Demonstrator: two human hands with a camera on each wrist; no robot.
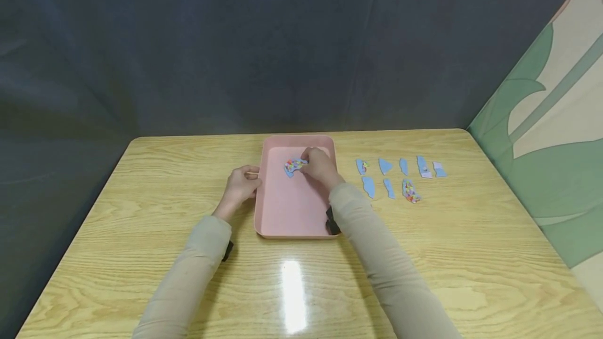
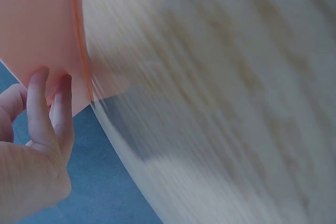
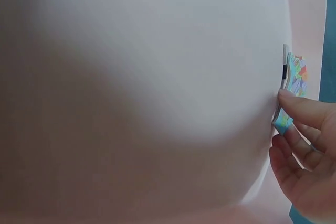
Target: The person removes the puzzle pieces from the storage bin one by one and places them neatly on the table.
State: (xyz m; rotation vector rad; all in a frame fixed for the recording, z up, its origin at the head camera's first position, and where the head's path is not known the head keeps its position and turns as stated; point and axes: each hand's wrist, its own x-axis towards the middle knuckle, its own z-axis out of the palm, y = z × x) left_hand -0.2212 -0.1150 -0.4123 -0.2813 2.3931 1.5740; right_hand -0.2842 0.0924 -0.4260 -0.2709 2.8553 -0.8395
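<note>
My right hand (image 1: 321, 167) reaches over a pink tray (image 1: 292, 208) and pinches a blue puzzle piece (image 1: 294, 165) with a bright multicoloured pattern. In the right wrist view, thumb and fingers hold the puzzle piece (image 3: 297, 77) by its lower end, close over the far part of the tray (image 3: 157, 77). At the tray's left side, my left hand (image 1: 241, 186) touches the outer wall. The left wrist view shows long, fairly straight fingers (image 2: 41, 106) with their tips against the tray's pink side (image 2: 37, 19).
Several blue puzzle pieces lie in two rows right of the tray, among them a colourful one (image 1: 411, 191) and a plain one (image 1: 368, 187). The wooden table (image 1: 155, 198) ends at a dark curtain (image 1: 235, 56) behind. A leaf-patterned cloth (image 1: 556, 119) hangs on the right.
</note>
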